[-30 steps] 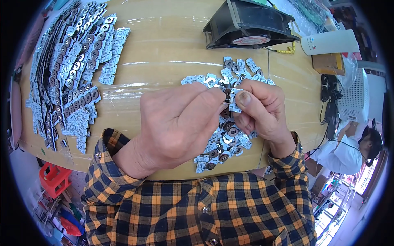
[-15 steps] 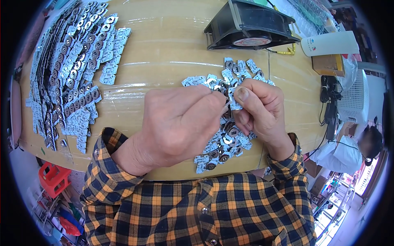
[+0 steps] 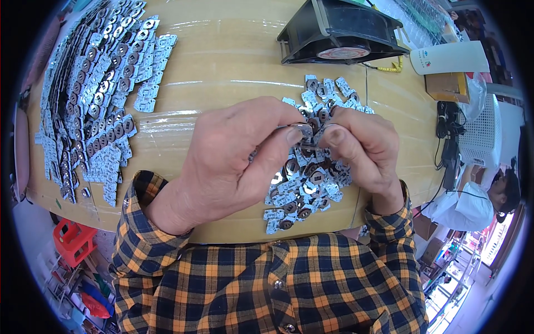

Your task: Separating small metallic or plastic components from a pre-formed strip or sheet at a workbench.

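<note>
My left hand (image 3: pixel 233 150) is closed, its thumb and forefinger pinching a small circuit board (image 3: pixel 305 131) with a round metal part. Opposite it, my right hand (image 3: pixel 364 145) is also closed, thumb against the curled forefinger, at the other end of this board. The fingers hide much of the piece, and its thin edge spans the gap between the thumbs. Below both hands lies a loose pile of small circuit boards (image 3: pixel 288 199), pale blue-white with round dark or shiny metal parts. More of these boards stick out beyond my fingertips.
Long rows of joined circuit board strips (image 3: pixel 103 100) overlap on the left of the wooden table (image 3: pixel 222 67). A black fan (image 3: pixel 342 36) stands at the back. To the right are a white cup (image 3: pixel 449 58), a cardboard box (image 3: pixel 445 88), black cables (image 3: pixel 446 122) and a white basket (image 3: pixel 481 131).
My left hand has rolled so that its thumb now shows, with the metal part beside it. My right hand has shifted slightly right, and the board between them has tilted edge-on.
</note>
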Demonstrator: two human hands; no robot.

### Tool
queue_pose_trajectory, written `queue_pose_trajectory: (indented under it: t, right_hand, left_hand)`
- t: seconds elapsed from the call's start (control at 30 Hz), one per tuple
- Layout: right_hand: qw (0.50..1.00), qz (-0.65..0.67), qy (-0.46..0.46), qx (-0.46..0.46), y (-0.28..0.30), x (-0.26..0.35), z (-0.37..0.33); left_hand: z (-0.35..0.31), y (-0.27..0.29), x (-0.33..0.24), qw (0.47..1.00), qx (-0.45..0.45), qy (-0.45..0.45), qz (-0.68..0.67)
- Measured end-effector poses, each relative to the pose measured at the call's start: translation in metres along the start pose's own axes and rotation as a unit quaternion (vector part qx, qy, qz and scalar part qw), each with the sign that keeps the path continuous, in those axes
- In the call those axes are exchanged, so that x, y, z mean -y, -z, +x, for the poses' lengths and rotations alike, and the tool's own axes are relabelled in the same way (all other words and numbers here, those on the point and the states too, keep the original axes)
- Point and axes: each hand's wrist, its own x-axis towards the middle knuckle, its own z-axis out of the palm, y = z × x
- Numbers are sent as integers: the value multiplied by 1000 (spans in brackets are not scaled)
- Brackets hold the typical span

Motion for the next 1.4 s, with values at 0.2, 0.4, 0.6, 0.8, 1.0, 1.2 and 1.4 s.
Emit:
queue_pose_trajectory:
  t: [0.2,0.4,0.6,0.8,1.0,1.2,1.4]
  right_hand:
    - [999,-9,33,0,-6,-4,-2]
    - [999,-26,38,25,-7,-2,-3]
    - [1000,-22,9,-5,-7,-1,-2]
    - [995,-63,81,16,-9,-9,-2]
    - [1000,-18,16,4,-9,2,-4]
    - [938,255,-233,-19,-3,3,-6]
    - [931,274,-240,-34,-7,5,-4]
  left_hand:
    - [3,5,-2,995,77,29,-50]
    - [0,3,-3,991,83,74,-72]
    - [0,5,-5,989,68,103,-80]
    - [0,2,1,987,107,81,-90]
    - [-3,-2,-3,904,77,269,-324]
    - [0,-2,-15,916,31,262,-302]
    - [0,1,-10,991,22,86,-100]
